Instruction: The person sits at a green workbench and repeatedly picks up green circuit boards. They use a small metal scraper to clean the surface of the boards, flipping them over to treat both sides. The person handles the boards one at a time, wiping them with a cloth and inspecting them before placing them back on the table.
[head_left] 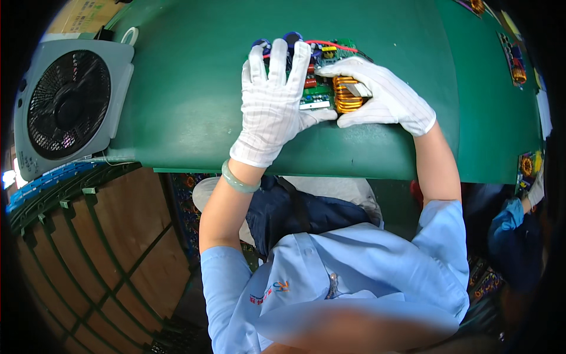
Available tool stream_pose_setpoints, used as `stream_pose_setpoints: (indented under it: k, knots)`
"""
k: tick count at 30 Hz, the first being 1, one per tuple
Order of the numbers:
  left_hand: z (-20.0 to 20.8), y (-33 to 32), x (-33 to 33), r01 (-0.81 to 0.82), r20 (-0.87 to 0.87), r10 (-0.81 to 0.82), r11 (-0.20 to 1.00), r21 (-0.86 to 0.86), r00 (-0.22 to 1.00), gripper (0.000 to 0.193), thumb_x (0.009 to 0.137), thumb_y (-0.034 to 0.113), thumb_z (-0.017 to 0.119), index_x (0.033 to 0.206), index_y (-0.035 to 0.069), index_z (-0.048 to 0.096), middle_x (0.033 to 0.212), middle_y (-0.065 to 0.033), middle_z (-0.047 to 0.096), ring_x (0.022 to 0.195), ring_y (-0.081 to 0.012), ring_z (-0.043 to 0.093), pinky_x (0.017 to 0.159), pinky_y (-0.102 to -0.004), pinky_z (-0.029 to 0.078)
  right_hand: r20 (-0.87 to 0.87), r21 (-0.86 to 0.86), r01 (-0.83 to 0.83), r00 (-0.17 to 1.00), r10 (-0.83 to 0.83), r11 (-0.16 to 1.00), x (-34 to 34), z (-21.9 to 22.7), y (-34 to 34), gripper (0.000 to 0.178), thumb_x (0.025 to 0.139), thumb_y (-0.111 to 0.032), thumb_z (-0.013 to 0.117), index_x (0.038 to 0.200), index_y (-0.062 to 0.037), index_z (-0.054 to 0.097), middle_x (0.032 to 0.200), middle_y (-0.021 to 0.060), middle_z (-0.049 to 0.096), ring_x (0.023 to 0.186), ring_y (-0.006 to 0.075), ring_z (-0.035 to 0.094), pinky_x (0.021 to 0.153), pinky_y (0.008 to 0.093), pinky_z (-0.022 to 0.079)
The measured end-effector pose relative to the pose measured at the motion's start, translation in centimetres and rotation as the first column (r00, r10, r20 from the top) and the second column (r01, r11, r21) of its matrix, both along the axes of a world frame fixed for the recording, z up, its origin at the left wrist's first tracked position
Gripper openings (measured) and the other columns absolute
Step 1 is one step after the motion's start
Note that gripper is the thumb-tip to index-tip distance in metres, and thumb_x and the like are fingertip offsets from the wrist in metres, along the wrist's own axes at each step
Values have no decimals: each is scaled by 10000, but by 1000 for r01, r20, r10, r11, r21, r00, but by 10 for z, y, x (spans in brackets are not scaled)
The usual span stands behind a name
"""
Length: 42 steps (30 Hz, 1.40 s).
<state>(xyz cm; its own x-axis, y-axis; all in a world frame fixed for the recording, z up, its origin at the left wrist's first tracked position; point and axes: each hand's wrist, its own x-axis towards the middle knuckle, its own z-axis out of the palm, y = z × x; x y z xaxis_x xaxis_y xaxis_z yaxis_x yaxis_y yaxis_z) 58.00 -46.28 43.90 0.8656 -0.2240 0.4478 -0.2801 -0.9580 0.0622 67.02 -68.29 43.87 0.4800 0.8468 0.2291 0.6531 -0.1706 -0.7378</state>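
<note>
A green circuit board (318,91) lies on the green table top, partly hidden under my hands. It carries blue round capacitors (292,39), a red wire (333,43) and an orange copper-wound coil (346,95). My left hand (274,94), in a white striped glove, spans the board's left part, fingers stretched toward the capacitors and thumb at the near edge. From the right, my gloved right hand (386,97) curves around the coil, index finger above it and thumb below. Between them a small grey-white piece (358,89) shows beside the coil; its kind is unclear.
A grey box fan (69,106) stands at the table's left end, near a cardboard box (79,16). More circuit boards (512,59) lie along the right side. A co-worker's gloved hand (536,192) is at the far right, by another board (526,168). Green metal bars (112,253) flank the left.
</note>
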Motion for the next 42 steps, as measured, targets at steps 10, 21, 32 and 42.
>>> stream_pose_setpoints:
  k: [10,21,32,42]
  knots:
    - [5,-6,4,-65,76,67,997,-30,995,828,721,478,772,1410,114,491,1172,-141,561,1110,-363,515,915,-441,449,-71,29,-3,997,5,1000,2,-6,3,685,693,-349,845,1290,-121,598,1221,112,615,1107,306,604,977,382,475]
    - [-7,71,-35,60,103,-17,896,-440,995,295,759,182,785,1025,66,730,1209,-159,639,1171,-313,569,977,-405,453,-194,-52,101,975,-110,994,-4,-5,1,837,663,-327,906,1372,-82,536,1264,74,616,1156,191,587,1059,334,428]
    - [15,49,-30,104,-50,-141,889,-446,989,764,677,480,837,1301,113,591,1365,-234,518,1318,-446,431,1104,-492,357,-411,83,86,911,-44,993,8,29,-4,691,731,-251,829,1327,-14,571,1293,118,616,1146,187,595,1045,333,437]
    - [27,48,-20,81,-216,-269,781,-619,939,751,738,323,833,1365,69,508,1495,-302,349,1356,-455,402,1099,-464,395,-357,-50,94,928,-106,994,11,47,-2,627,702,-202,836,1271,-44,625,1143,86,682,1029,146,620,955,311,476]
